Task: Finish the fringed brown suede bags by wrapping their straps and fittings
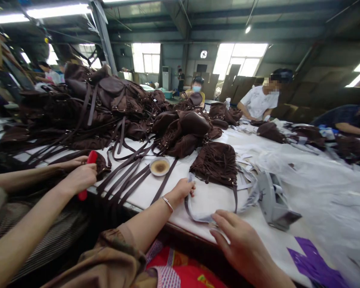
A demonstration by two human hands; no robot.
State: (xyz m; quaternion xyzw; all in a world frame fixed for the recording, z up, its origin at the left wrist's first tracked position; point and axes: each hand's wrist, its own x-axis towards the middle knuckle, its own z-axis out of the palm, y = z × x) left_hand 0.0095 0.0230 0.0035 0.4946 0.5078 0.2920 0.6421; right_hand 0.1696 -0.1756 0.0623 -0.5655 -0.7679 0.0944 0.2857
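A dark brown fringed shoulder bag (214, 163) lies on the white table in front of me. Its strap (188, 206) loops toward the near edge, with a clear plastic wrapping (202, 218) along part of it. My left hand (182, 191), wearing a bracelet, is closed around the wrapped strap just below the bag's left corner. At the near end of the loop, my right hand (241, 240) has the strap and plastic between thumb and fingers. Its exact grip is partly hidden. A grey tape dispenser (274, 200) stands to the right of the bag.
Brown bags (108, 96) are heaped at left and centre, their straps trailing forward. A small dish (159, 166) stands among the straps. At left, a co-worker's hand (82, 178) holds a red-handled tool (91, 157). Plastic sheeting (324, 188) covers the right; co-workers stand across the table.
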